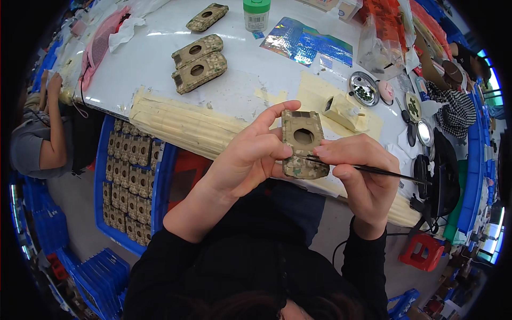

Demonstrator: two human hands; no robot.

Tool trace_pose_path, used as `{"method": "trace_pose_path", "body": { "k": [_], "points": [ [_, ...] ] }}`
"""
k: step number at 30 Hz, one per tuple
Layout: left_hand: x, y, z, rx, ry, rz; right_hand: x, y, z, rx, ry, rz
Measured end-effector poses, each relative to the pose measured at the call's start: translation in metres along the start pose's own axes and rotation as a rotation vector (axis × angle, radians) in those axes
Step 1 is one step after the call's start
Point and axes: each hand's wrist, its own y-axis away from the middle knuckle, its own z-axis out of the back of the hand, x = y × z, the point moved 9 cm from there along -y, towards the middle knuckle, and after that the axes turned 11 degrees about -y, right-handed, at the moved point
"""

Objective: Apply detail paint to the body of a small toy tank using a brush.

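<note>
Camouflage shell (303, 144) is gripped by the left hand (250, 154) above the white taped table (160, 64); a thin brush (373, 170) is pinched in the right hand (362, 170). Blue crates (133, 176) are stacked on the floor below.

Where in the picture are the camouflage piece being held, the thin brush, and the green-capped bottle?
camouflage piece (303, 144): head view, on its top face just below the round hole.
thin brush (389, 173): head view, on the dark handle right of the right hand.
green-capped bottle (256, 6): head view, on the green cap.
</note>
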Motion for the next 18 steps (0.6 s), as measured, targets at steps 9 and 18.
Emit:
{"method": "trace_pose_path", "body": {
  "k": [9, 18],
  "points": [
    [-0.0007, 0.001, 0.0012, -0.004, 0.017, -0.004, 0.0012, -0.0019, -0.0014, 0.01, 0.009, 0.011],
    [0.0001, 0.002, 0.0005, 0.024, 0.065, -0.013, -0.0006, 0.0007, 0.0024, -0.027, -0.046, 0.016]
  ]
}}
